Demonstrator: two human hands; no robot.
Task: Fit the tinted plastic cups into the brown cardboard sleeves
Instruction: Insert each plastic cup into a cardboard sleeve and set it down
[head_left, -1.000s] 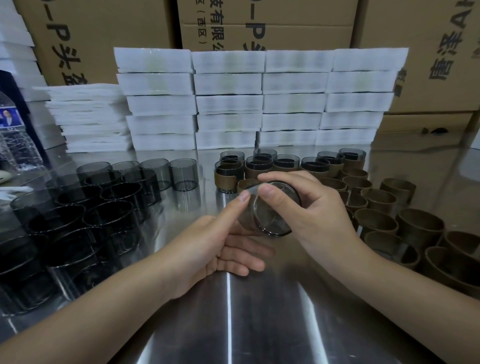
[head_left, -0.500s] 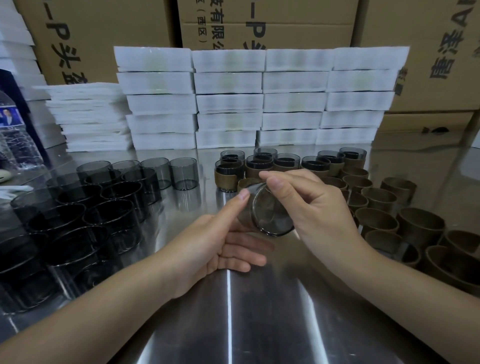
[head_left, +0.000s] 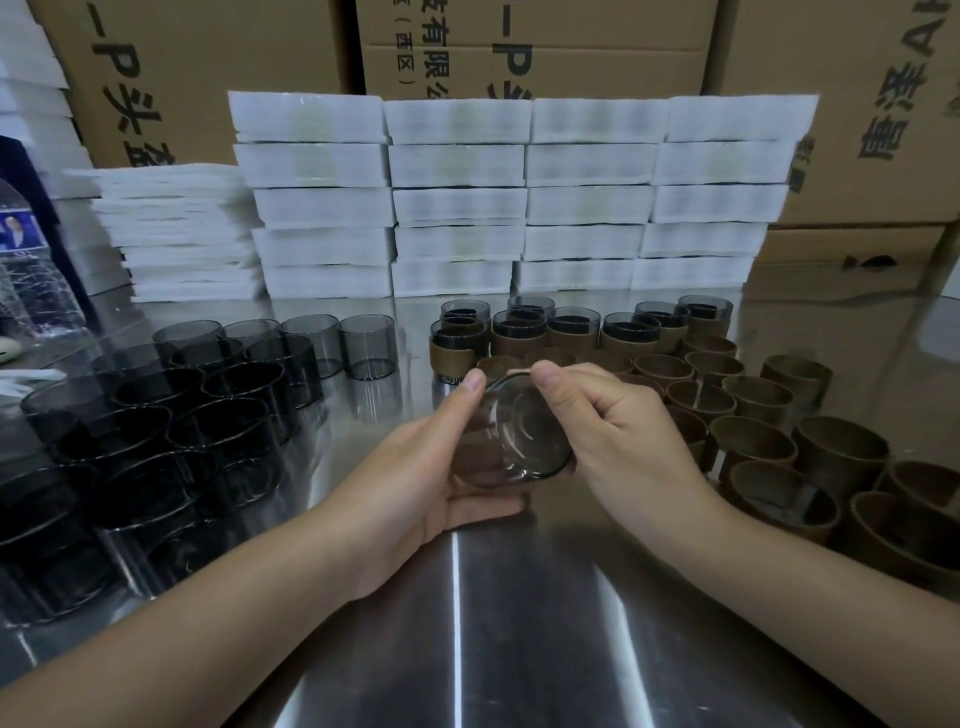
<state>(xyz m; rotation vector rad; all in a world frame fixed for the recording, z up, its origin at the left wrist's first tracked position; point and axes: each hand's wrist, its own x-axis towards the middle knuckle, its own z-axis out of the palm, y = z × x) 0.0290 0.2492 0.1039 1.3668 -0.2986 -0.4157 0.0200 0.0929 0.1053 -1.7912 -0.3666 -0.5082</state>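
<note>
Two bare forearms reach in from the lower corners across a shiny stainless steel table (head_left: 519, 634) and meet at its centre. The hands are together, both holding one tinted plastic cup (head_left: 519, 441) just above the tabletop. The cup is tipped on its side, with its round base turned toward the viewer. The left hand (head_left: 415, 467) cradles it from below and from the left, fingers lying under it and the thumb pressed up against its upper edge. The right hand (head_left: 618, 431) grips it from the right, its fingers curled over the top edge. To the left of the hands stands a crowd of bare tinted cups (head_left: 156, 441), upright. To the right stands a cluster of empty brown cardboard sleeves (head_left: 779, 431). Just beyond the hands is a row of sleeved cups (head_left: 566, 332). Behind them rise stacks of white foam trays (head_left: 457, 208), backed by large cardboard boxes (head_left: 545, 47). A clear plastic bottle (head_left: 31, 280) stands at the far left edge.
</note>
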